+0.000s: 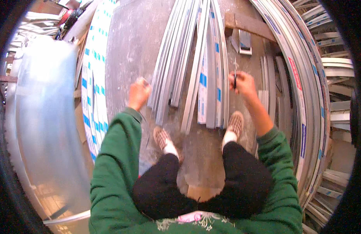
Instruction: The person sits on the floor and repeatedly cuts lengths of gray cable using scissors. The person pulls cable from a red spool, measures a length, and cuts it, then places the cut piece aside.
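Note:
My right hand [245,84] grips a small pair of scissors [235,77] with dark handles, blades pointing away from me. It is just right of a bundle of long metal profiles [212,93], some wrapped in white and blue film. On the other side of the profiles, my left hand [139,93] is closed, fingertips pinched together. What it holds, if anything, is too small to make out. A thin pale cord or strip [148,128] curves down below that hand toward the floor. A second group of grey profiles [176,58] lies beside my left hand.
At the left stands a large shiny sheet [48,117], beside long pieces in white and blue film [91,82]. Curved stacks of profiles [305,78] line the right side. A brown beam [250,28] crosses the floor ahead. My shoes [236,124] are close to the profile ends.

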The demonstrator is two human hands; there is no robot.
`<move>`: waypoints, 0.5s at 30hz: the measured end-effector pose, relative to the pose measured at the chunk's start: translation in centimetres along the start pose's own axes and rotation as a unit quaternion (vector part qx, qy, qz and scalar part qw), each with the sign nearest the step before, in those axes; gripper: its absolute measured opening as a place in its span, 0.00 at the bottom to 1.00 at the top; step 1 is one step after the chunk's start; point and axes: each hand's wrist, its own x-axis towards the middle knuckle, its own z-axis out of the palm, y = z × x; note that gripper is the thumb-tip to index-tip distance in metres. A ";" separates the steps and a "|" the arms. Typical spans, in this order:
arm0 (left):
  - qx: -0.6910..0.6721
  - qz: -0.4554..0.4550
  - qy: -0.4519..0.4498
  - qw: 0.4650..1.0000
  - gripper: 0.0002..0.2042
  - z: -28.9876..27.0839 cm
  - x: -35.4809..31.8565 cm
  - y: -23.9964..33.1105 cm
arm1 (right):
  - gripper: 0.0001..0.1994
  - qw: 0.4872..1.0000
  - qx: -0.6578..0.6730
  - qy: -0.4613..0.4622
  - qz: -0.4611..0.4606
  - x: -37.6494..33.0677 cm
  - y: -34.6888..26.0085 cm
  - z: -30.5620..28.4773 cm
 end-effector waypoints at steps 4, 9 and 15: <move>0.119 0.002 -0.090 0.989 0.17 6.8 1.5 1.9 | 0.14 0.994 0.075 0.004 0.075 1.6 4.3 0.7; 0.141 -0.055 -0.080 0.985 0.22 11.5 3.8 1.8 | 0.12 0.984 0.132 0.013 0.119 1.7 7.9 1.9; 0.115 -0.066 -0.043 0.990 0.26 11.7 5.0 -0.6 | 0.12 0.979 0.134 0.004 0.151 1.0 9.3 2.9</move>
